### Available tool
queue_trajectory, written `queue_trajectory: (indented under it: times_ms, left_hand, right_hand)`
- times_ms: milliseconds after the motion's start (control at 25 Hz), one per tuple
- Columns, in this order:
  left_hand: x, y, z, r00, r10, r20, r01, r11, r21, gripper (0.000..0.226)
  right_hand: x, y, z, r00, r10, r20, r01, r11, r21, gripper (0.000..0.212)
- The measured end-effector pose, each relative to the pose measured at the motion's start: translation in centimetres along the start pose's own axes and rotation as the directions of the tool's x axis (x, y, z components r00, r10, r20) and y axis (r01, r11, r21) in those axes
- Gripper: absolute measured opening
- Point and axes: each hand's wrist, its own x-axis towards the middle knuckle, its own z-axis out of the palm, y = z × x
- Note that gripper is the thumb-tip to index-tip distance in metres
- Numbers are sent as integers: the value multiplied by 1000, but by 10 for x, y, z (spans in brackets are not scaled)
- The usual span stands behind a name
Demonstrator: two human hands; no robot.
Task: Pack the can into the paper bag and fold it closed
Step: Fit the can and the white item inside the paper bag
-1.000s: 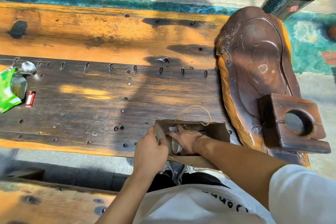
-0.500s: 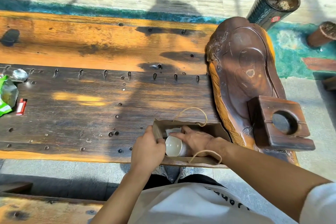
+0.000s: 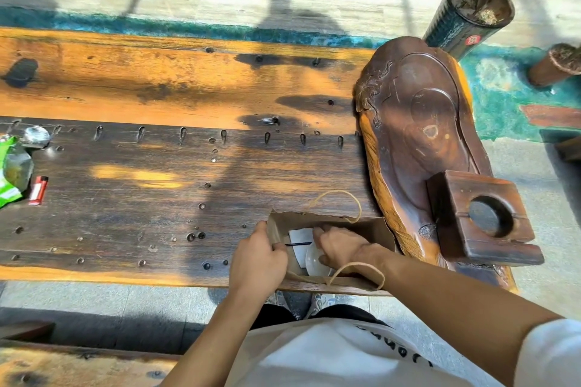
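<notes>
A brown paper bag (image 3: 374, 231) with twine handles stands open at the near edge of the wooden table (image 3: 157, 173). Inside its mouth lies a white can (image 3: 311, 258), tipped on its side with a round end facing me. My right hand (image 3: 341, 247) reaches into the bag and grips the can from above. My left hand (image 3: 259, 256) pinches the bag's left rim and holds it open. The lower part of the can is hidden by the bag wall.
A large carved wooden tea tray (image 3: 421, 148) with a square holed block (image 3: 481, 217) lies just right of the bag. A red lighter (image 3: 38, 190) and a green packet (image 3: 11, 173) sit at the far left. Two pots (image 3: 465, 16) stand on the floor beyond.
My right hand has pushed the can deeper into the bag and turned it slightly. My left hand keeps its hold on the rim. The view has shifted a little.
</notes>
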Motion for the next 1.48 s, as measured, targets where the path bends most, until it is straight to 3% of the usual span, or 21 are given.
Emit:
queue_trajectory:
  times_ms: [120,320,520,880,1120,1320,1480]
  left_hand:
    - [4,-4,2,1000,0,3,0,1000,-9,21]
    - [6,-7,1,1000,8,9,-8,1000,-28,22]
    - [2,-4,3,1000,20,-1,-20,1000,-8,15]
    - [-3,2,5,999,53,14,-53,998,29,11]
    - [-7,8,7,996,84,22,-84,996,31,13]
    - [-10,7,8,992,114,52,-112,993,-32,6]
    - [-9,5,9,989,141,35,-139,990,-36,22]
  right_hand:
    - [0,3,1,999,33,3,-33,999,27,62]
    - [-7,12,-7,997,63,34,-63,998,-11,32]
    - [-9,18,-4,990,132,43,-129,988,-81,31]
    - [-5,19,2,991,128,35,-125,990,-66,29]
    - [-7,17,6,996,65,67,-55,989,-140,41]
    - [-1,7,-4,991,-124,56,130,982,-134,21]
    - [9,-16,-18,967,-117,227,141,986,-94,11]
